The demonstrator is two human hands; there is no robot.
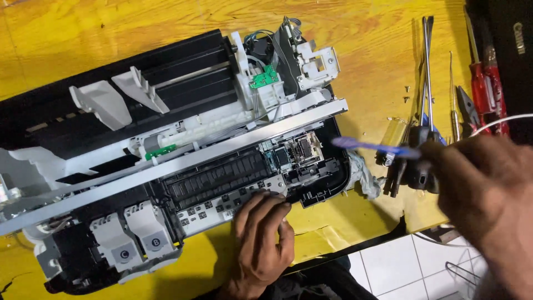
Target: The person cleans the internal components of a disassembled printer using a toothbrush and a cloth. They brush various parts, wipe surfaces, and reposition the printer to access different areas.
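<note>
An opened printer (166, 139) with its cover off lies across a yellow table (361, 50), showing white plastic parts, a metal rail, green circuit boards and two ink cartridges (136, 239). My left hand (261, 244) rests on the printer's front edge, fingertips touching the grey plate below the black roller area. My right hand (483, 189) hovers at the right, holding a thin blue-purple tool (372, 146), blurred, whose tip points toward the printer's right end.
Screwdrivers, red-handled tools (483, 83) and pliers lie at the table's right side with small screws (406, 93). A crumpled grey cloth (363, 175) sits by the printer. A black device stands at the top right. White floor tiles (388, 266) show below the table edge.
</note>
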